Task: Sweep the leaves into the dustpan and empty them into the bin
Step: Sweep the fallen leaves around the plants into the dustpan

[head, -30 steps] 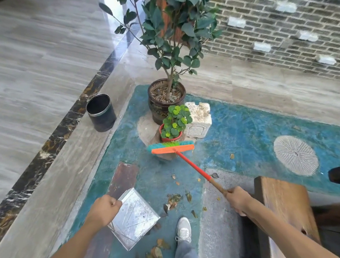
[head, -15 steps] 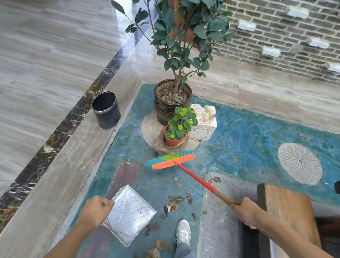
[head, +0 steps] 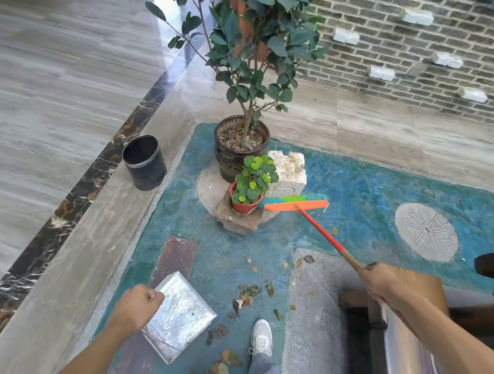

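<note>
1. Two bare hands are working over the teal floor (head: pixel 210 251): the left hand (head: pixel 136 308) is curling into a closed fist on the handle end of a metal dustpan (head: pixel 178 317), and the right hand (head: pixel 380 282) is wrapping fully around the wooden end of a broom handle (head: pixel 320 234).
2. The dustpan is resting tilted on the floor, just left of the person's shoes (head: pixel 260 337), and its tray is showing no leaves inside.
3. The broom head (head: pixel 294 203), orange with green and teal bristles, is sitting far forward, right beside the small red flowerpot (head: pixel 246 205) and the pale carved stone (head: pixel 288 167).
4. Dry leaves (head: pixel 247 293) are lying scattered on the floor between the dustpan and the grey stone slab (head: pixel 313 332), with more sitting near the shoes and a few further out by the broom handle.
5. The black bin (head: pixel 144 162) is standing upright on the marble border (head: pixel 68 205), well apart from the dustpan and left of the large potted tree (head: pixel 243 144).
</note>
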Tool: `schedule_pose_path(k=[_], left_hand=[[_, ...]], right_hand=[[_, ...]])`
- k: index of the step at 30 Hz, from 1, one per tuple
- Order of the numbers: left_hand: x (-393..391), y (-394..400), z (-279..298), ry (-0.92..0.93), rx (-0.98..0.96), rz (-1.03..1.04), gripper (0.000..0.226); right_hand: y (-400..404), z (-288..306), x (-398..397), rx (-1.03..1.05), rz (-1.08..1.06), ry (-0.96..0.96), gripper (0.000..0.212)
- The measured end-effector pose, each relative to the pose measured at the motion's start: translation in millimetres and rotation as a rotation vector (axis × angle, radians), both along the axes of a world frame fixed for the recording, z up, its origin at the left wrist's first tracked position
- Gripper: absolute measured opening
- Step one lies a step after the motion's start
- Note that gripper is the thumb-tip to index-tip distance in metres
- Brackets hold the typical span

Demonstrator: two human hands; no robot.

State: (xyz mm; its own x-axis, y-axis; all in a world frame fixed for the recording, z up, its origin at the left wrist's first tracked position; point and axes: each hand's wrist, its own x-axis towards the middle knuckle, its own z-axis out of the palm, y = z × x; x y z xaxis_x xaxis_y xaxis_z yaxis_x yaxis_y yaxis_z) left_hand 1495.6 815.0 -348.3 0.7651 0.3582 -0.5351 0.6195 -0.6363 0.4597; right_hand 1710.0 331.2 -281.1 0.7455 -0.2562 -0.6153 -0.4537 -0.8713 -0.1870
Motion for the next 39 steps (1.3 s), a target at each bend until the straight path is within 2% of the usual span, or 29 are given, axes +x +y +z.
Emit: schedule_pose_path(k=[4, 11, 20, 24, 30, 33, 36, 39], left_hand=[[6.0, -8.5, 2.4, 0.002, -0.001, 0.006, 0.048], [21.1, -23.4, 13.9, -0.029, 0.02, -0.013, 0.052], [44.1, -44.8, 23.8, -0.023, 0.009, 0.003, 0.052], [44.8, -57.0, 25.4, -0.028, -0.003, 0.009, 0.05], [47.0, -61.9, 29.9, -0.035, -0.025, -0.022, 0.051], [47.1, -64.2, 30.4, -0.03, -0.023, -0.049, 0.052], [46.1, -66.7, 29.5, -0.034, -0.016, -0.061, 0.052], [43.9, -68.4, 27.7, -0.032, -0.004, -0.073, 0.051]], right_hand=[[12.6, -13.7, 31.8, -0.026, -0.058, -0.001, 0.034], [38.6, -25.9, 66.1, -0.092, 0.047, 0.019, 0.027], [-15.6, -28.0, 35.4, -0.247, 0.298, 0.037, 0.033], [-41.3, -30.1, 11.8, -0.228, 0.387, 0.029, 0.035], [-58.7, -26.1, -24.9, -0.158, 0.345, 0.042, 0.027], [-58.0, -24.9, -41.1, -0.022, 0.2, 0.07, 0.023], [-48.9, -27.3, -45.0, 0.101, 0.041, 0.064, 0.028], [-32.7, -33.1, -32.5, 0.113, -0.056, 0.056, 0.037]])
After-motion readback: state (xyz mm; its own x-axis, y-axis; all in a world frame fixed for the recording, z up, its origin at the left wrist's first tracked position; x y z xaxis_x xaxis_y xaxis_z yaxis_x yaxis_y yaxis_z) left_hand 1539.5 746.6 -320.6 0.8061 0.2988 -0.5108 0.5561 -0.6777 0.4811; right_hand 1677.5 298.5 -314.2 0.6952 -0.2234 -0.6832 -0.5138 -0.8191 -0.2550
